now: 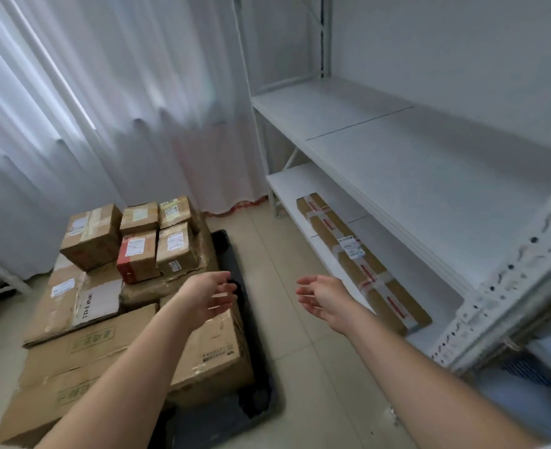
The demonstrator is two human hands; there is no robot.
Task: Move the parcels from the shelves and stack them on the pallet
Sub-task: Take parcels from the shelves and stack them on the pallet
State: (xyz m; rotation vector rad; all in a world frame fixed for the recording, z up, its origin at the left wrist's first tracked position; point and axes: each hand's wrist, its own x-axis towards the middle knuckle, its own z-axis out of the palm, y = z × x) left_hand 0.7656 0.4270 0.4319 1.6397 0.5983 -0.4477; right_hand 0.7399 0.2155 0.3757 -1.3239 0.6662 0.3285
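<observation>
Both hands are held out in front of the person, palms turned toward each other, fingers loosely spread and holding nothing. The left hand (pixel 207 296) hangs over the near right corner of the stack of parcels (pixel 131 286) on the black pallet (pixel 258 351); the right hand (pixel 324 299) is to the right of the pallet, over the tiled floor (pixel 300 367) between the pallet and the white shelves (pixel 397 163). The stack has large flat cartons at the bottom and five small boxes on top, one with a red side (pixel 137 256). One long taped parcel (pixel 361 264) lies on the lower shelf, right of the pallet. A white curtain (pixel 105 108) hangs behind the pallet
</observation>
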